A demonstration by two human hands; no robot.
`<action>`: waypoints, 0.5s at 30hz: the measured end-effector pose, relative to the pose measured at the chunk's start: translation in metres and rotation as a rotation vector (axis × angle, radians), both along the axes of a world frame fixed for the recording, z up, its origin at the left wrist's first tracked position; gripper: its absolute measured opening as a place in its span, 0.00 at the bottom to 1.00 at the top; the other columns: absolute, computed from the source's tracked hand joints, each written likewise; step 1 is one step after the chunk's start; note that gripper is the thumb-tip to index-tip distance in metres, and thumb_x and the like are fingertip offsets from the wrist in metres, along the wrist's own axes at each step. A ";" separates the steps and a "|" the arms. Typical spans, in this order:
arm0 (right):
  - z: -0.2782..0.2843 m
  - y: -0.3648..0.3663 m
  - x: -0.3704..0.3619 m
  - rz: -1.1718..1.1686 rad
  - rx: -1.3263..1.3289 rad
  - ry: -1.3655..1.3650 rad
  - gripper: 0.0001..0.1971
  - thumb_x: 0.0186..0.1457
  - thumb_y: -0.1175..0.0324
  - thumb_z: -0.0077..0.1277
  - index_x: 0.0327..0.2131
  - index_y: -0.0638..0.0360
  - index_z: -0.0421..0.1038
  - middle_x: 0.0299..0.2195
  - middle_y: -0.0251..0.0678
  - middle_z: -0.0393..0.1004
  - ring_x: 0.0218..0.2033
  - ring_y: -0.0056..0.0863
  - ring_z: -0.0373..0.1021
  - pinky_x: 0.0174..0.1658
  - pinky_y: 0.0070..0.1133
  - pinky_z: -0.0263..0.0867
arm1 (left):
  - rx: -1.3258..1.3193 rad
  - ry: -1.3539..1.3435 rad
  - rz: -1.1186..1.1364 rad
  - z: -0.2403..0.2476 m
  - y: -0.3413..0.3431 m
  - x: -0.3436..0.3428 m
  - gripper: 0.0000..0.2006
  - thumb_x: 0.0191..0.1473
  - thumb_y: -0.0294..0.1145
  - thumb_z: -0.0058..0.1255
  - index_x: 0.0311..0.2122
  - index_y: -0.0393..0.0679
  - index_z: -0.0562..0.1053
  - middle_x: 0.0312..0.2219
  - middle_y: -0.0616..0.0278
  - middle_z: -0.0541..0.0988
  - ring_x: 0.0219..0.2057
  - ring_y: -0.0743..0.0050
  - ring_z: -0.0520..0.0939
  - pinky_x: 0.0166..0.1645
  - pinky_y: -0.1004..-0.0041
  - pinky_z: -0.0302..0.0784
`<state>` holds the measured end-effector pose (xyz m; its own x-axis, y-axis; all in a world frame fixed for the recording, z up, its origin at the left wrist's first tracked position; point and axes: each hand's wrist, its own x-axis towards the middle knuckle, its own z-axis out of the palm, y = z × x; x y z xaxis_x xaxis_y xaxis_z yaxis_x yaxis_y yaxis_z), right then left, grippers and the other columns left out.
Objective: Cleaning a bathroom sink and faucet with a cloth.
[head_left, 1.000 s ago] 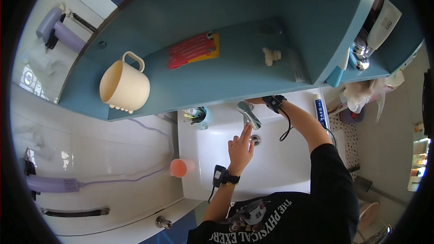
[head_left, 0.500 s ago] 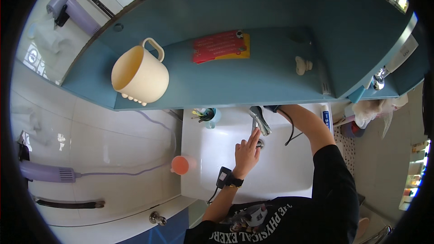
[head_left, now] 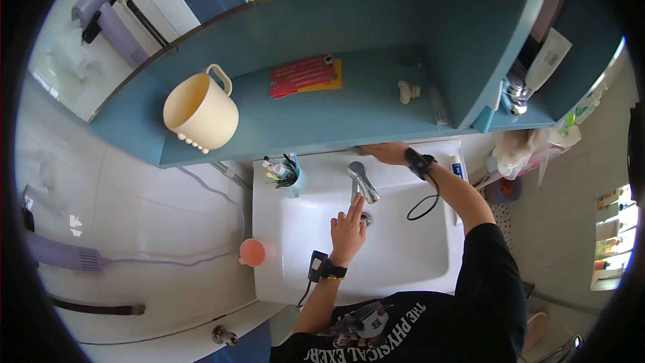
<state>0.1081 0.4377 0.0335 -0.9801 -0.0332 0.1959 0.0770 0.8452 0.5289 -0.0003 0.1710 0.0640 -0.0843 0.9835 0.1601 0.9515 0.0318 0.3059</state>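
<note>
My left hand [head_left: 348, 232] reaches over the white sink with its fingers stretched toward the chrome faucet [head_left: 362, 181]. Its fingertips are right beside the spout; whether they touch it I cannot tell. Behind the faucet, my right hand [head_left: 384, 152] stretches out at the sink's back edge, just below the shelf front. The shelf partly covers its fingers, and nothing shows in its grasp. A black band with a small device and cable is on each wrist. Under the left fingertips sits the drain [head_left: 365, 218] of the sink [head_left: 410, 255].
A blue shelf [head_left: 302, 141] overhangs the sink's back, holding a cream mug [head_left: 205, 115] and red cards [head_left: 302, 76]. On the sink's left rim are a toothbrush cup [head_left: 293, 181] and a coral cup [head_left: 252, 253]. A toothpaste tube [head_left: 457, 169] lies right. A lilac hair dryer [head_left: 64, 252] hangs left.
The view has shifted, so the sink and shelf sit further left. My right hand, hidden under the shelf before, now shows behind the faucet. My left hand stays by the spout.
</note>
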 end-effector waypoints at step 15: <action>0.020 -0.025 0.110 -0.664 -0.422 0.414 0.08 0.37 0.74 0.48 0.26 0.56 0.73 0.36 0.35 0.65 0.42 0.35 0.61 0.36 0.27 0.66 | -0.028 0.012 -0.056 0.007 0.005 0.024 0.35 0.41 0.32 0.50 0.56 0.45 0.53 0.58 0.69 0.51 0.33 0.58 0.73 0.34 0.62 0.67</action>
